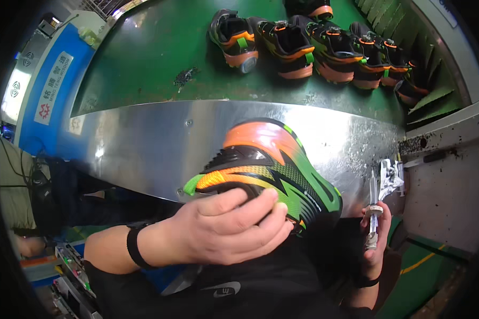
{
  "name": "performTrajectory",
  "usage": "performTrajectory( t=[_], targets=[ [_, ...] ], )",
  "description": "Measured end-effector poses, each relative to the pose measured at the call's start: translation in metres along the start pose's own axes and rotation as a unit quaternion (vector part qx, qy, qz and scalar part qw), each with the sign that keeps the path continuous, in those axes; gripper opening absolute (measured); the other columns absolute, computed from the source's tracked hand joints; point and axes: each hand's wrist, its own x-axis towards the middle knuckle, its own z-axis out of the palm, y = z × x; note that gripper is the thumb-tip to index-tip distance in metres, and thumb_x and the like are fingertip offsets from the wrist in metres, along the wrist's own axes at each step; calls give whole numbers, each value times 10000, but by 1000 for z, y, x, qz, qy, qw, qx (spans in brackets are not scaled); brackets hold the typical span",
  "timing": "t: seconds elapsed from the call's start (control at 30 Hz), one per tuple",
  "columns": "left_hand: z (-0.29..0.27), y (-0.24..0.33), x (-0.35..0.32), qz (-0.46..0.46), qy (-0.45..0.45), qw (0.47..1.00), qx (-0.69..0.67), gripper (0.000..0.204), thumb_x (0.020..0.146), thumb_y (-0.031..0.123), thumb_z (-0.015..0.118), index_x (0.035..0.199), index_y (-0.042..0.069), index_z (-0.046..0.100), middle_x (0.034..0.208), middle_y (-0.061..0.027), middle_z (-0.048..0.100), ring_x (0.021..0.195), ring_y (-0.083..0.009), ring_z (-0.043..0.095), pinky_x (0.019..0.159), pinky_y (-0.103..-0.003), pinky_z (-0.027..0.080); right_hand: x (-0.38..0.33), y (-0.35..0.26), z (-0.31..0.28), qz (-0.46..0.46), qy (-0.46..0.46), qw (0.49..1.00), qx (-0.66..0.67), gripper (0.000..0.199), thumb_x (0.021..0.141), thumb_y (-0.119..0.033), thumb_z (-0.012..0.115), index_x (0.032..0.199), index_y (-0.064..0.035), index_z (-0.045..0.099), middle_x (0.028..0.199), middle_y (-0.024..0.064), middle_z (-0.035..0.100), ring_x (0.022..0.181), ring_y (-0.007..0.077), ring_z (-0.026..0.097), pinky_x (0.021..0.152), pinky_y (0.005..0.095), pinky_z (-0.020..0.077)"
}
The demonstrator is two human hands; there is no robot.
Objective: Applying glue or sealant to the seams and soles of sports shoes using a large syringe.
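Note:
A black, green and orange sneaker [287, 165] is tilted above the metal edge of the work surface, close to my body. Its orange heel points away and its green pull tab sticks out to the left. My left hand [239, 228] is closed around its collar, with the fingers at the opening. At the right, my right hand [377, 258] is wrapped around a slim tool [373, 210] with a pale round collar and a thin metallic tip pointing up. Whitish residue covers it, and its exact kind is unclear. The tool is apart from the sneaker.
Several matching sneakers [287, 50] stand in a row on the green belt [143, 58], toward the far right. A white-crusted holder [391, 178] sits beyond the tool. The bare metal strip [143, 138] borders the belt. Ragged green flaps [442, 98] hang at the right.

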Motion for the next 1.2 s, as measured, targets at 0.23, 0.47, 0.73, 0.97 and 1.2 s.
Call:
performTrajectory(
  t=[0.23,0.47,0.73,0.97,1.2],
  targets=[
    [2,1,5,8,17,999,-25,266,791,198,646,1054,231,670,1075,74,612,1056,-131,565,803,-250,382,6,4,0,-23,-13,1000,-5,1340,452,-780,766,1429,-15,258,1192,82,513,903,109,456,798,245,390],
    [31,15,-4,5,38,989,-140,282,799,176,672,1080,195,661,1110,53,587,1057,-140,555,767,-237,419,10,-10,1,8,-15,1000,1,1439,392,-881,655,1441,11,236,1168,115,523,899,123,458,806,261,383],
    [61,21,-19,61,5,960,-274,302,771,130,625,1070,163,652,1110,17,558,1127,-191,519,834,-313,502,21,-27,10,31,-7,998,-53,1442,419,-881,660,1456,16,212,1082,103,515,867,125,473,781,250,387],
    [81,7,-16,206,54,961,-175,344,708,97,622,1045,30,645,1105,-41,589,1135,-238,545,1009,-329,428,9,-62,11,95,3,990,-100,1405,442,-902,625,1388,75,274,977,105,526,834,149,483,698,253,390],
    [83,3,-21,204,97,966,-130,293,704,99,609,987,39,657,1088,-46,598,1107,-231,550,1008,-327,422,24,-125,41,21,-179,966,187,758,804,-657,605,1214,-33,479,870,199,651,797,308,616,663,384,453]
  ],
)
